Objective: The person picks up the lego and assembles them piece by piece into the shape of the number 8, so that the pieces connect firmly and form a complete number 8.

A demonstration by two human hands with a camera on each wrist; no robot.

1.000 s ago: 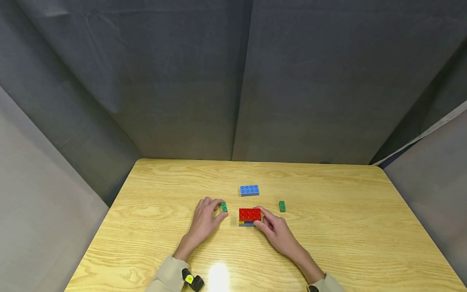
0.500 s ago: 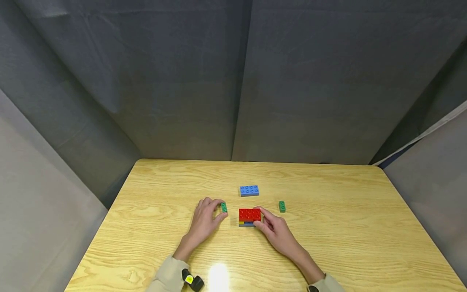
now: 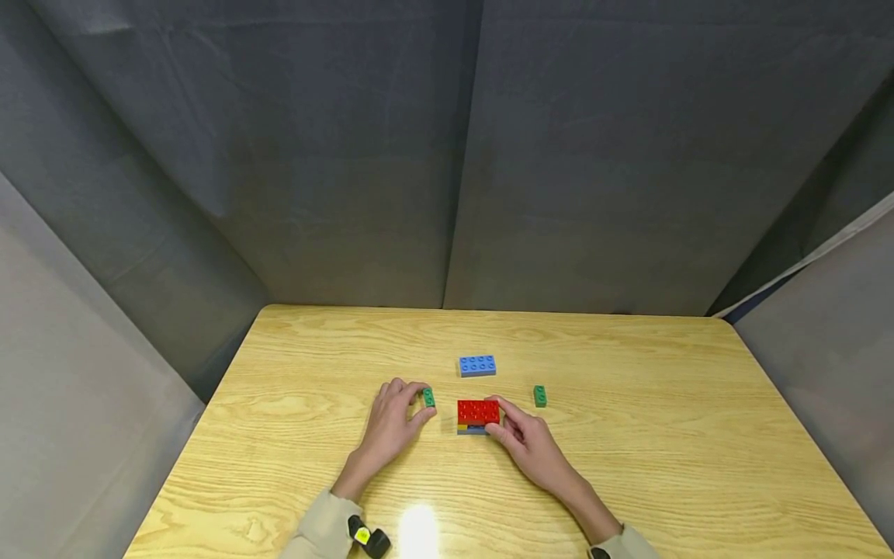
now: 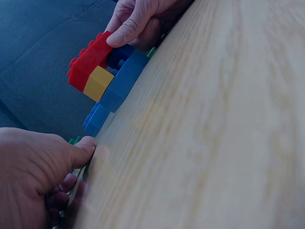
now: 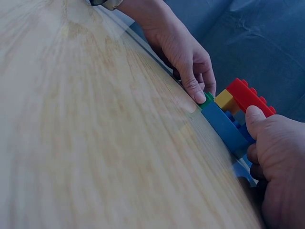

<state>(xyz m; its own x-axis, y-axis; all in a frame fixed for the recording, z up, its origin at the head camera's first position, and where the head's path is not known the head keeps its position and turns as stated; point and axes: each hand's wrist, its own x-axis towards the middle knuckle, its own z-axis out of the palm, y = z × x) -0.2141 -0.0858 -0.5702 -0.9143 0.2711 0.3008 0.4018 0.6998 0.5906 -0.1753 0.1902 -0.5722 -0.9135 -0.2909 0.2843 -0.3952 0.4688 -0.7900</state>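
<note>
Left hand (image 3: pixel 391 423) pinches the left green brick (image 3: pixel 429 398) by its near and far ends, left of the red-topped stack (image 3: pixel 478 411); right hand (image 3: pixel 531 449) pinches the stack's right end. Best: brick level, stack steady against tabletop (image 3: pixel 628 450).

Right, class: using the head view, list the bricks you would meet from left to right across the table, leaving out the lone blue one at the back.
Green brick at the left hand's fingertips → red-topped stack → loose green brick.
</note>
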